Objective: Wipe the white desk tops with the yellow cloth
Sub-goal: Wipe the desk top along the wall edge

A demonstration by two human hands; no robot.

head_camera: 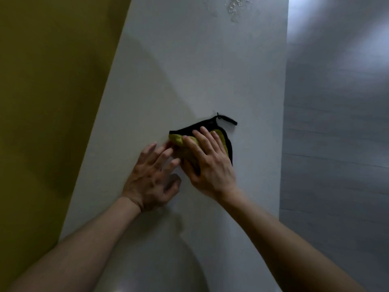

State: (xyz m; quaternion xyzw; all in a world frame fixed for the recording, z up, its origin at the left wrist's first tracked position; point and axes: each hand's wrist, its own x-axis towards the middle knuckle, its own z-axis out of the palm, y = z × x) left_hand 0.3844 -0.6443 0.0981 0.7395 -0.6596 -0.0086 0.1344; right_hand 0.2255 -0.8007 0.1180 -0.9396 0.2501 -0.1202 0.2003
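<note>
Cloth (222, 140) lies mostly hidden under right hand (210, 165) on white desk top (189, 70).

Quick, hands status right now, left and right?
Left hand: open, fingers spread, fingertips at the yellow cloth's left edge.
Right hand: open, pressing flat on the cloth.

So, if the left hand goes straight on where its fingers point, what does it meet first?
The yellow cloth. The left hand points forward and rightward at its left corner, which the right hand presses on the white desk top. Whether the fingertips touch it is unclear.
</note>
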